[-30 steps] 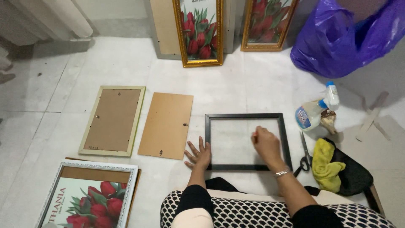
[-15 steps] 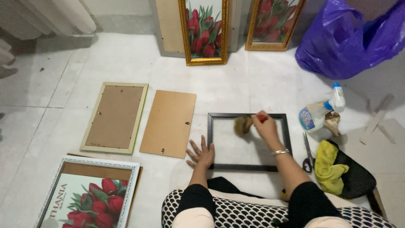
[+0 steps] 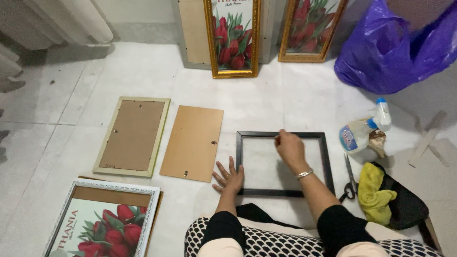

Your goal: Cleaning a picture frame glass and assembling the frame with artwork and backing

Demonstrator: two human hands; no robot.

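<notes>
A black picture frame (image 3: 283, 163) with a glass pane is seen lying flat on a pale tiled floor (image 3: 71, 95), viewed from above by a seated person. The left hand (image 3: 229, 176) is pressed flat on the frame's lower left corner, fingers spread apart and gripping nothing. The right hand (image 3: 289, 148) is held over the glass near the frame's top edge, fingers pinched together; whether something small is held between them cannot be told.

Just left of the black frame, a brown backing board (image 3: 193, 142) is laid on the floor, and further left a pale frame (image 3: 133, 135) is placed face down. Below that, toward the person, a white-framed print of red tulips (image 3: 104, 221) is seen. To the right of the black frame, scissors (image 3: 349, 181), a yellow cloth (image 3: 375, 192) on a dark bag and a spray bottle (image 3: 362, 131) are found. Beyond the black frame, two gold-framed tulip pictures (image 3: 233, 37) are leaned upright, with a purple plastic bag (image 3: 395, 47) beside them.
</notes>
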